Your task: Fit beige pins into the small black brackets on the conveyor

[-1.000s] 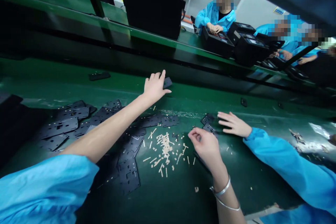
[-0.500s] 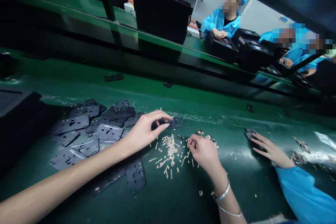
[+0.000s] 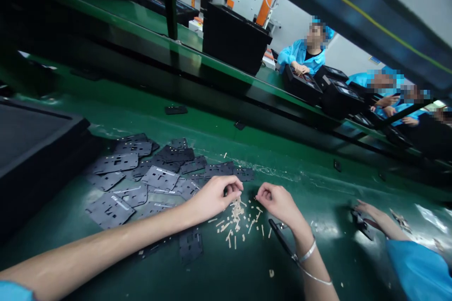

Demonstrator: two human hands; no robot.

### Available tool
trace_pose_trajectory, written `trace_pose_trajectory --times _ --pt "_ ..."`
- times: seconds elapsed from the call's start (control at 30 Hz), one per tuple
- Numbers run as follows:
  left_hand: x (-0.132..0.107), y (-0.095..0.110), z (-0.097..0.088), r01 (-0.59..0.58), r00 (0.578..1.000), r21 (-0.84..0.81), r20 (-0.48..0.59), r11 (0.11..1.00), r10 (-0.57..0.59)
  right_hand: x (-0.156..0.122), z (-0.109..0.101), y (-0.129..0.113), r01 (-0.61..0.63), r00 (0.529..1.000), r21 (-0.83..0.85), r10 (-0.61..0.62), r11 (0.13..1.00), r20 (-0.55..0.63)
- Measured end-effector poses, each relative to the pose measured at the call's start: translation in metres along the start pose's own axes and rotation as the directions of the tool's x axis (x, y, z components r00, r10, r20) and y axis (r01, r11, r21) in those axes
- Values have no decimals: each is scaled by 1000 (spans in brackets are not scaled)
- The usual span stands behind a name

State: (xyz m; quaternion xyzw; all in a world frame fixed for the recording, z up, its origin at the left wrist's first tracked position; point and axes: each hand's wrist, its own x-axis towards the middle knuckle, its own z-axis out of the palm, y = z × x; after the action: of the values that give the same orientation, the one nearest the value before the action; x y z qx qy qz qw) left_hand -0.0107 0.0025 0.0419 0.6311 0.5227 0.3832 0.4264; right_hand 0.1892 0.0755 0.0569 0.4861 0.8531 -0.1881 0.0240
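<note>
My left hand (image 3: 221, 195) is curled, thumb and index tips nearly together, above the left edge of a heap of small beige strips (image 3: 237, 214). Whatever lies between its fingertips is too small to tell. My right hand (image 3: 277, 201) pinches at the heap's right side; a tiny dark speck shows at the tips, its kind unclear. A silver bangle (image 3: 308, 251) circles my right wrist. Beside that wrist a narrow dark piece (image 3: 282, 237) stands tilted, blurred. Thin black plates with cut-outs (image 3: 160, 178) lie in a loose pile left of my hands, partly behind my left forearm.
A large black box (image 3: 42, 146) stands at the left. On the right, a co-worker's hand (image 3: 376, 216) is at a dark piece (image 3: 362, 225). Small dark parts (image 3: 175, 110) lie farther back on the green table. Behind the dark rail, people in blue sit by black boxes (image 3: 303, 85).
The view has shifted, moving the scene lower. My left thumb and fingers have closed together over the strips. A narrow dark piece now appears by my right wrist. The co-worker's hand has turned.
</note>
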Motion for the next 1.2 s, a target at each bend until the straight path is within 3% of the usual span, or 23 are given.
trace_pose_trajectory --times 0.3,0.43,0.53,0.63,0.73,0.83,0.9,1.0,1.13,1.2 --pt "-6 -5 13 9 998 -36 65 999 -6 -20 0 5 -84 995 -6 83 996 -63" --pt "-1 -6 23 -34 996 1 79 999 34 -24 -1 -8 22 996 77 -16 997 -83" --pt "14 -5 34 -83 993 63 89 995 77 -27 2 -12 128 980 124 -107 984 -166" --pt "33 -3 44 -99 993 89 69 991 93 -28 6 -5 146 934 153 -85 977 -348" --pt "45 -3 52 -95 994 76 65 993 90 -29 9 7 128 848 193 -6 973 -529" --pt "47 -3 53 -101 990 54 108 993 95 -29 11 14 136 802 210 16 968 -597" --pt "44 -2 50 -62 992 -17 113 998 64 -30 13 14 172 787 193 -17 966 -616" --pt "34 1 40 95 989 -285 139 954 -56 -31 19 7 258 743 84 -142 963 -655" --pt "20 2 31 357 925 -601 337 715 -177 -33 30 -6 359 679 -145 -365 922 -637" --pt "15 1 30 386 915 -667 364 637 -174 -34 34 -11 381 661 -216 -428 899 -616"
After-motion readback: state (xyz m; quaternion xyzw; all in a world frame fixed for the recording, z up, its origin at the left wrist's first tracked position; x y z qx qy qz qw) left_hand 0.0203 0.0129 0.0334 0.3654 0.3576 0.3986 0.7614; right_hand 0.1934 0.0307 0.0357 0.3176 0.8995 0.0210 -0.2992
